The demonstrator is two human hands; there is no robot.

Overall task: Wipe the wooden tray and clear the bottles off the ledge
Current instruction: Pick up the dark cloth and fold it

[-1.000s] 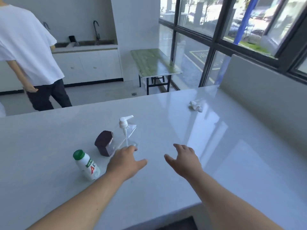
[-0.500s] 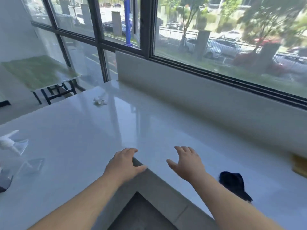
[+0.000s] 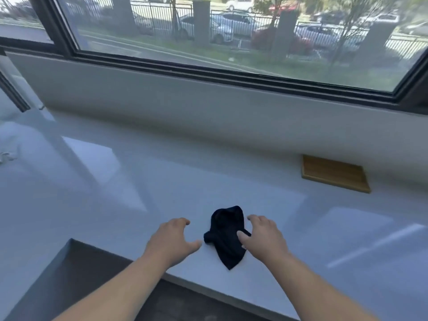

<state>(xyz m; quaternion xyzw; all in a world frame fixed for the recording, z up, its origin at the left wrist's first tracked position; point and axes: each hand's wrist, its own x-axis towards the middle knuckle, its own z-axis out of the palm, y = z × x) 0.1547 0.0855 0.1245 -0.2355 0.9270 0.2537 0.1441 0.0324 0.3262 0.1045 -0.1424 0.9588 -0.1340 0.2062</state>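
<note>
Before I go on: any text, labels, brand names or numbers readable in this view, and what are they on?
None can be read in this view.
Dark cloth between the hands: no label or print visible.
Wooden tray by the wall: plain, no markings.
White countertop: bare, no text.
Parked cars outside the window: any plates too blurred to read.

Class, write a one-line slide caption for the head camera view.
Both open hands, left hand and right hand, flank a dark cloth on the white counter; wooden tray beyond.
</note>
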